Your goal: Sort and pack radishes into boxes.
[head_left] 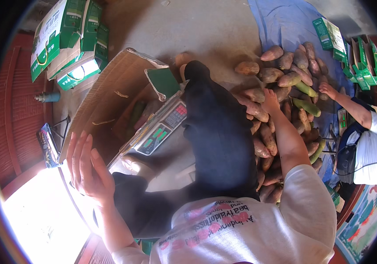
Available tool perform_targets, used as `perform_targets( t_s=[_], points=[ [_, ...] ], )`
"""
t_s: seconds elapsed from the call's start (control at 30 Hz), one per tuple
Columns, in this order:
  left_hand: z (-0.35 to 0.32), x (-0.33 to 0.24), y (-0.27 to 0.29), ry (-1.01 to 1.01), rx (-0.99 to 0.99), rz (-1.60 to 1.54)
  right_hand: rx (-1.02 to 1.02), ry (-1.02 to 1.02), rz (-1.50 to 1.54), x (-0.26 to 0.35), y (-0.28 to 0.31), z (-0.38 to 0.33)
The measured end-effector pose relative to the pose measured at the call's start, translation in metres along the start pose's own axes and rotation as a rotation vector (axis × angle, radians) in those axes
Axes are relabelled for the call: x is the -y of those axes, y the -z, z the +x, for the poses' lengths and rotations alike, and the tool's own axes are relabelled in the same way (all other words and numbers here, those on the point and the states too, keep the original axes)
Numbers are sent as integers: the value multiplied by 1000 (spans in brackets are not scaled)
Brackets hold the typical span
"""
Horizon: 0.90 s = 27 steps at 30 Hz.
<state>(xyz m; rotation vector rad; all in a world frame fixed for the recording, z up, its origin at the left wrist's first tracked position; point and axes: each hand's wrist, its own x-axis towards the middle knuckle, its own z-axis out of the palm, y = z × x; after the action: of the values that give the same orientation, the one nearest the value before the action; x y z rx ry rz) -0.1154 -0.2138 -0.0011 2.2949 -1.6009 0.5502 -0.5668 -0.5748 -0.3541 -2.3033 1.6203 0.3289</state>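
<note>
My left hand [89, 169] is raised beside the near edge of an open cardboard box [105, 94], its fingers stretched out and nothing in them. A few sweet potatoes [146, 110] lie inside the box, partly in shadow. On the right my right hand [270, 103] reaches onto a large pile of sweet potatoes [267, 138], most reddish-brown, some green. Its fingers look extended over the tubers between two of them; no tuber is clearly in its grasp. A digital scale [160, 132] with a lit green display and keypad stands against the box.
Green-and-white cartons [67, 39] are stacked at the far left, with more cartons [364, 61] at the far right. A co-worker in a white shirt [375, 149] reaches into the pile from the right. A blue sheet [281, 22] lies under part of it. A small cylinder [47, 97] is at left.
</note>
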Motion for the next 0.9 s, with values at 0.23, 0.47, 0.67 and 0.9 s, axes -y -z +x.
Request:
perform_targets(
  t_s=[0.23,0.47,0.67,0.9],
  points=[
    [4,7,-14,24,16,7,298,-17,-198,13,3,54],
    [10,10,-22,29,39,20,368,-179,-386,9,-5,68],
    [15,5,-17,35,45,23,378,-230,-343,18,8,53],
    [13,6,1,29,-31,-110,202,-150,-348,32,23,21]
  ],
)
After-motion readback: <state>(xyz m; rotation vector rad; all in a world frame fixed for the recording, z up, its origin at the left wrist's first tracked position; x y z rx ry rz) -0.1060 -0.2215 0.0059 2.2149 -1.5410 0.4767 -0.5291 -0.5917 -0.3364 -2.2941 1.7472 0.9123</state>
